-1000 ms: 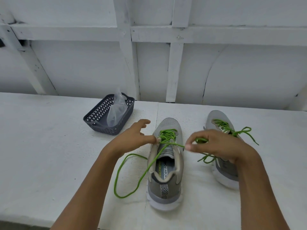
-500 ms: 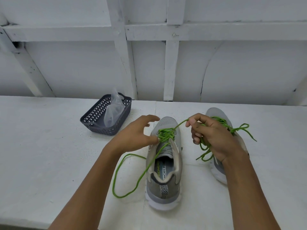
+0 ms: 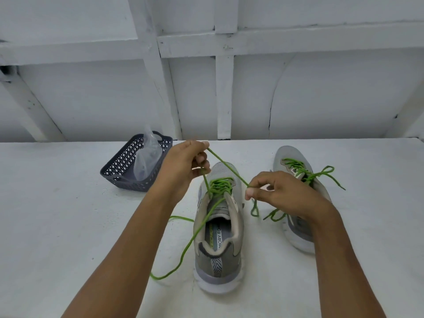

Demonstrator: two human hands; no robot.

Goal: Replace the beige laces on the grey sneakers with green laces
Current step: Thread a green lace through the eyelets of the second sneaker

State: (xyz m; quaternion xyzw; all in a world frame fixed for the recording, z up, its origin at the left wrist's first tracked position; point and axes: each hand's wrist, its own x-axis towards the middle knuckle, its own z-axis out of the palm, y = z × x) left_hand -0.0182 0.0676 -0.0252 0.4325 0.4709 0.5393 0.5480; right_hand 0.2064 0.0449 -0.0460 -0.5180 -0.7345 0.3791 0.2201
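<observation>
Two grey sneakers stand on the white table, toes pointing away from me. The near sneaker [image 3: 218, 237] in the middle carries a green lace [image 3: 220, 183] through its eyelets. My left hand [image 3: 183, 166] is raised above its toe and pinches one strand of that lace. My right hand [image 3: 282, 193] pinches the same strand further along, so it runs taut between both hands. The other lace end trails off the shoe's left side onto the table [image 3: 174, 260]. The far right sneaker [image 3: 296, 171] has a tied green lace and is partly hidden by my right hand.
A dark grey perforated basket [image 3: 119, 171] sits at the back left of the table [image 3: 57, 226], with a clear plastic bag [image 3: 146, 157] standing in it. A white panelled wall [image 3: 229, 88] runs right behind the table.
My left hand left the shoe's eyelets, rose above the toe and took hold of the lace. My right hand slid down and right along the strand, pulling it taut.
</observation>
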